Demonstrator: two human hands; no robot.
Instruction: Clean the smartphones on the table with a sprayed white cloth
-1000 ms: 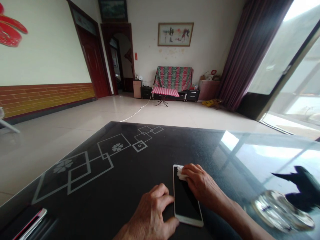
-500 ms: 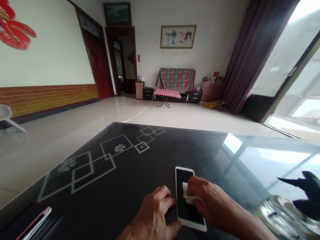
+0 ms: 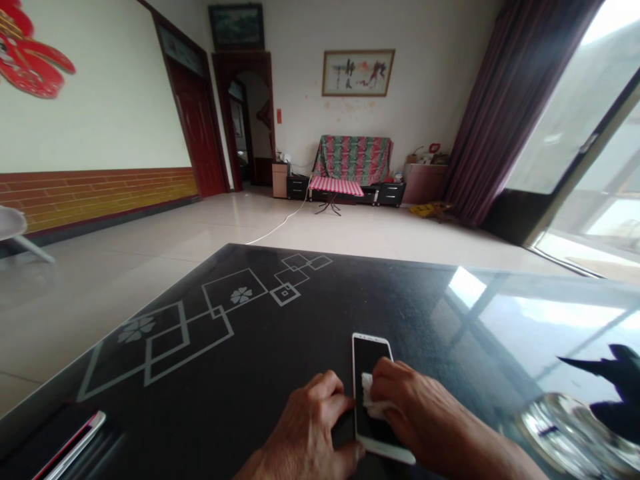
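Glossy black desk (image 3: 280,347) with grey diamond outlines in front of us, and on it lies a white-framed rectangular smartphone (image 3: 369,357), dark screen up. Our right hand (image 3: 420,407) pinches a crumpled white tissue (image 3: 369,399) against that screen; our left hand (image 3: 315,427), thumb and forefinger spread, touches the phone's left edge (a shiny, round, clear dish (image 3: 550,440) gleams off to the right).

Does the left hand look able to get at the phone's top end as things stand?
Probably yes: the left hand is at the left edge of the phone, whose top end lies uncovered; the right hand, holding a white wad on the screen, sits lower down.
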